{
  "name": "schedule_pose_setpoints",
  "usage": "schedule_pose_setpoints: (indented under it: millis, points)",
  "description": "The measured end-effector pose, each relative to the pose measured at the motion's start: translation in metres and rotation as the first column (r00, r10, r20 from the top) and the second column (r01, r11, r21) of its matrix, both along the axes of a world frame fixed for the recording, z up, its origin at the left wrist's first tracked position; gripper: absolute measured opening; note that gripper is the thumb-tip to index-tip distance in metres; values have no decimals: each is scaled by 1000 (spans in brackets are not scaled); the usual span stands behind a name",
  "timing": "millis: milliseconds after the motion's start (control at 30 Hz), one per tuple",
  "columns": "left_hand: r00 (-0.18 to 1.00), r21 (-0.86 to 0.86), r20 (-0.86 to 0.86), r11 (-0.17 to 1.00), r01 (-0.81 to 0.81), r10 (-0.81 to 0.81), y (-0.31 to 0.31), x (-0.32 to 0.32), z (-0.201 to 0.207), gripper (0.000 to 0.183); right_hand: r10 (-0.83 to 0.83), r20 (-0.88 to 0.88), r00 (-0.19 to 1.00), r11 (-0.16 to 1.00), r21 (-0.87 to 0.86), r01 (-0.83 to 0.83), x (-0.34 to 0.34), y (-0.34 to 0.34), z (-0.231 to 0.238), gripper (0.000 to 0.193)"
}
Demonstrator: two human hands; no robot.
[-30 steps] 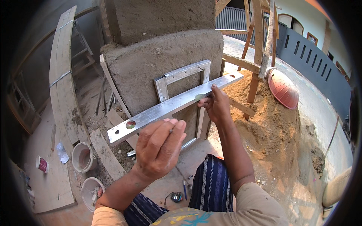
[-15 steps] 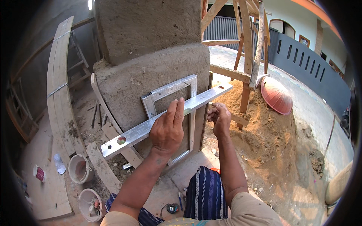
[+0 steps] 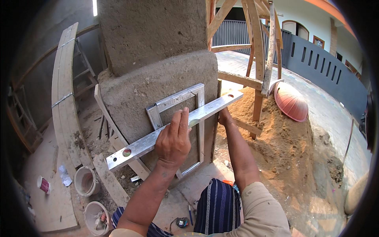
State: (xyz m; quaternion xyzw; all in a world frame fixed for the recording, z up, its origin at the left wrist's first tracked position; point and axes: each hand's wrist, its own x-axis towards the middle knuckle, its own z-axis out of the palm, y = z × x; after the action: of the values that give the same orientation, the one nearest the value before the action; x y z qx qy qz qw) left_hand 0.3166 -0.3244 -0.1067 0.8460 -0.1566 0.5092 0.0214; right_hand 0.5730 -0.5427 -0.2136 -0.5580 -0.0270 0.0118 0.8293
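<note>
My left hand (image 3: 173, 138) holds a silver spirit level (image 3: 215, 106), its fingers straight, pressed together and reaching over the bar. The level slants up to the right across a rectangular metal frame (image 3: 175, 99), which lies against the rough grey plastered face of a pillar (image 3: 158, 75). Round holes show near both ends of the level. My right hand (image 3: 225, 117) is at the pillar's right edge, beside a thin upright board (image 3: 217, 130). Its fingers are hidden behind the level, so what they touch does not show.
Long planks (image 3: 65, 94) lean at the left, near two buckets (image 3: 87, 181). A tape measure (image 3: 181, 222) and a pen (image 3: 190, 215) lie by my knee. To the right rises a sand heap (image 3: 276, 146) with a red basin (image 3: 291, 102) and timber props (image 3: 258, 51).
My right hand has moved up and in behind the level's right end, at the pillar's edge. The left hand and the level have stayed nearly the same, while the view has shifted slightly.
</note>
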Motion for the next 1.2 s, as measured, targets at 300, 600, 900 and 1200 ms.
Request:
schedule_pose_setpoints:
  millis: [300, 600, 900, 1200]
  points:
    - [1000, -33, -23, 999, -4, 3, -3, 1, -1, 83, 24, -6, 1000, 999, 45, -24, -19, 3, 14, 85]
    - [1000, -58, -10, 998, 17, -18, -11, 1, 2, 83, 19, 8, 1000, 990, 137, -20, 41, -22, -38, 64]
    - [999, -59, -26, 998, -24, 23, -6, 0, -3, 81, 69, 0, 998, 995, 78, -69, 8, -11, -25, 54]
    - [1000, -61, -19, 998, 2, -4, -8, -2, -4, 80, -197, 42, 980, 979, 68, 194, -12, -8, -17, 43]
